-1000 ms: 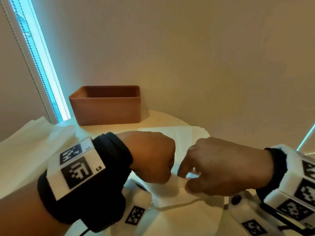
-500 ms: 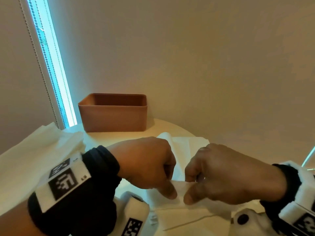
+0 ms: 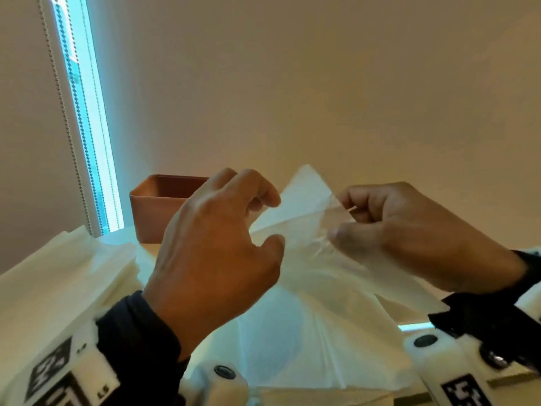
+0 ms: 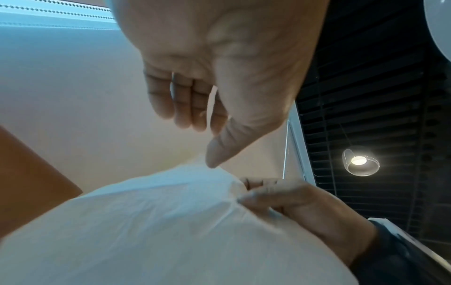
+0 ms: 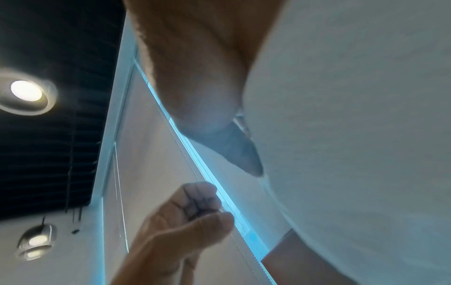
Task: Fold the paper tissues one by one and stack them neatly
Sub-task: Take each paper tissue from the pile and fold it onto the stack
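**Q:** What had just changed, and what did it mean for the folding?

**A:** I had lifted one tissue (image 3: 295, 200) off the table (image 3: 152, 248) and into the air in front of me. My right hand (image 3: 415, 235) pinched its upper edge between thumb and curled fingers. My left hand (image 3: 216, 253) was beside it with fingers curled; the thumb tip touched the sheet in the left wrist view, but the forefinger stood apart from it, so I held nothing firmly there (a loose touch, not a grip). I judged this the separating step: the sheet was being opened out, and the fold itself was not yet made.

**Q:** How did it differ from a moment before?

**A:** Half a second earlier both hands were low, near the table's near edge, pinching the tissue's corner close together. By this moment they had risen and drawn apart, the sheet stretched and hanging between them, its peak above my knuckles.

**Q:** Where was everything else?

**A:** A pile of tissues (image 3: 58, 282) lay at the table's left edge. A terracotta box (image 3: 152, 212) stood toward the far edge, by the wall. More white tissue (image 3: 292, 347) lay beneath my hands; whether that was a folded stack, I could not tell.
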Available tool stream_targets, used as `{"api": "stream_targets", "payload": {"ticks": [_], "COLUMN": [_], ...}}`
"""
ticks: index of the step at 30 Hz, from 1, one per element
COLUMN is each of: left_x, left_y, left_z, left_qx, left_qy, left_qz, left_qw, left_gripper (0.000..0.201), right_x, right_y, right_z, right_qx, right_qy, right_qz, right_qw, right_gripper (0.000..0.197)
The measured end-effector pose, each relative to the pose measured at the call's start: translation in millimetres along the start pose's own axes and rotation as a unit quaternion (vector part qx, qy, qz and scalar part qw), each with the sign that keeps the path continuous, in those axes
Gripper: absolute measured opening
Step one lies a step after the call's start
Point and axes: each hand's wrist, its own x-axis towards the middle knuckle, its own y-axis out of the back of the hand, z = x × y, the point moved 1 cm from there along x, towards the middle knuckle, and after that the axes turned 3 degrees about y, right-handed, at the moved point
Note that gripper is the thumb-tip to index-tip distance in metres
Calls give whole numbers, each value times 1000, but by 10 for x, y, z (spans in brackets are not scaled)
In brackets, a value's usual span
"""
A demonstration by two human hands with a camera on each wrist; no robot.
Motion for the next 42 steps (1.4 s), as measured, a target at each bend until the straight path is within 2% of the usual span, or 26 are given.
{"api": "stream_targets", "payload": {"ticks": [2, 5, 6, 7, 9, 11, 14, 15, 16, 18, 19, 20, 22, 27, 29, 31, 34, 36, 38, 39, 42], "left_x": [-33, -80, -95, -114, -141, -151, -147, -139, -128, -117, -116, -121, -148, -362, -466, -544, -651, -724, -809, -852, -982], "left_y": [-28, -97, -121, -140, -151, -137, -93, -74, -57, -8, 21, 57, 156, 478, 612, 757, 932, 1040, 1131, 1171, 1280], "left_z": [-41, -57, -42, -21, 5, -12, -40, -42, -47, -46, -37, -26, -5, -14, -86, -182, -331, -382, -402, -411, -471], "left_qx": [-48, -162, -192, -213, -214, -211, -253, -267, -279, -300, -308, -313, -305, -219, -185, -193, -219, -247, -262, -255, -185], "left_qy": [22, 67, 68, 60, 45, 46, 83, 97, 109, 133, 143, 149, 153, 199, 224, 253, 296, 295, 277, 266, 253], "left_qz": [-23, -119, -146, -160, -146, -126, -167, -184, -199, -223, -230, -230, -213, -144, -81, -29, 0, 10, 25, 50, 112], "left_qw": [998, 977, 968, 962, 965, 968, 949, 941, 933, 918, 912, 909, 916, 944, 953, 948, 930, 923, 924, 928, 943], "left_gripper": [36, 64, 65, 57, 29, 9, 14, 15, 16, 16, 17, 17, 18, 32, 37, 43, 53, 53, 50, 42, 26], "right_x": [44, 74, 77, 85, 118, 173, 246, 273, 301, 347, 371, 401, 504, 691, 763, 822, 894, 942, 1006, 1056, 1252], "right_y": [6, -44, -75, -103, -147, -131, 39, 103, 145, 157, 144, 128, 106, -24, -94, -177, -316, -406, -505, -561, -774], "right_z": [-60, -199, -250, -288, -329, -352, -388, -405, -429, -482, -494, -495, -472, -512, -534, -573, -658, -717, -777, -806, -906], "right_qx": [82, 117, 117, 113, 88, 42, -35, -72, -102, -121, -103, -65, 36, 193, 217, 233, 233, 226, 226, 228, 207], "right_qy": [5, 16, 24, 35, 55, 76, 145, 165, 165, 110, 87, 82, 88, 84, 83, 85, 81, 79, 70, 66, 70], "right_qz": [-12, -53, -63, -69, -54, 0, 91, 79, 36, -102, -170, -218, -246, -203, -192, -201, -238, -267, -290, -300, -315], "right_qw": [997, 992, 991, 991, 993, 996, 985, 981, 980, 981, 976, 970, 965, 957, 953, 948, 939, 934, 927, 924, 924], "right_gripper": [25, 55, 62, 67, 72, 71, 77, 82, 85, 84, 73, 55, 19, 5, 9, 19, 28, 28, 25, 24, 33]}}
